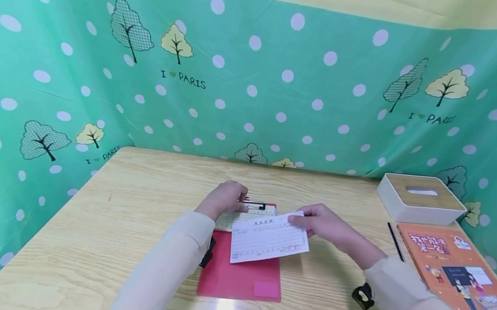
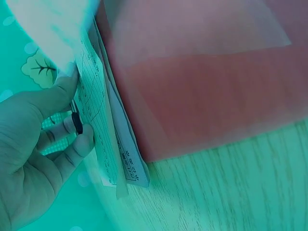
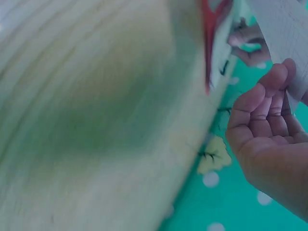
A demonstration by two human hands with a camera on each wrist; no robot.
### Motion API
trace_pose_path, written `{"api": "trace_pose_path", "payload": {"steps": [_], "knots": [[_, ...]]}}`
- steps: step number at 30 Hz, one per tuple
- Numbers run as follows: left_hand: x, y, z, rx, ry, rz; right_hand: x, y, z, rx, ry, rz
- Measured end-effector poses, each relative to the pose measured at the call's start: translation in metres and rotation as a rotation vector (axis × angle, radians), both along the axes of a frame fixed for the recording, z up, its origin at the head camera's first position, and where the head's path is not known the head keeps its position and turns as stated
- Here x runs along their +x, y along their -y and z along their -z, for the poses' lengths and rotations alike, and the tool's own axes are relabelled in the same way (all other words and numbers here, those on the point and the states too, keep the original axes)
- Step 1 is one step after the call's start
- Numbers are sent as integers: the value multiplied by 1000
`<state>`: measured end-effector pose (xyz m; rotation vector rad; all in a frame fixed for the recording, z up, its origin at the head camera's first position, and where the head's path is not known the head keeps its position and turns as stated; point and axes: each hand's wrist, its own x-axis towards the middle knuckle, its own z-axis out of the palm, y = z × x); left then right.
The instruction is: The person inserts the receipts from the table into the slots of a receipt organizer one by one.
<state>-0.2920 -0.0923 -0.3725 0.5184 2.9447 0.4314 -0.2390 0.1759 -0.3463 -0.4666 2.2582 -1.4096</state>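
A red folder [image 1: 238,278] lies on the table in front of me, with a metal clip [image 1: 262,206] at its far end and printed papers [image 1: 225,221] beneath the clip. My left hand [image 1: 224,198] pinches the clip; in the left wrist view its thumb lies by the paper edges and its fingers curl near the black clip end [image 2: 77,123]. A white printed slip [image 1: 266,240] with a red stamp hangs tilted above the folder. My right hand [image 1: 328,227] pinches the slip's right corner between thumb and fingers, and partly covers the papers behind.
On the right, an orange book [image 1: 460,284] lies flat with a dark pencil [image 1: 395,241] along its left side. Behind them stands a white tissue box [image 1: 418,212] with a wooden lid. A green dotted curtain [image 1: 258,73] borders the table's far edge.
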Motion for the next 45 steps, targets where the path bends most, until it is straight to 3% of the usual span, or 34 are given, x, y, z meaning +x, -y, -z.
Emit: {"api": "trace_pose_path", "payload": {"steps": [4, 11, 26, 31, 39, 45], "knots": [[-1, 0, 0, -1, 1, 6, -6, 15, 14, -18, 55, 7], [0, 1, -2, 7, 13, 8, -13, 38, 30, 3, 78, 140], [-3, 3, 0, -7, -4, 46, -17, 60, 36, 51, 166, 238], [-2, 4, -1, -8, -10, 61, -20, 66, 39, 123, 144, 249], [-2, 4, -4, 44, 19, 59, -23, 76, 39, 288, 33, 322], [-5, 7, -3, 105, 90, 32, -29, 80, 39, 334, 62, 330]]}}
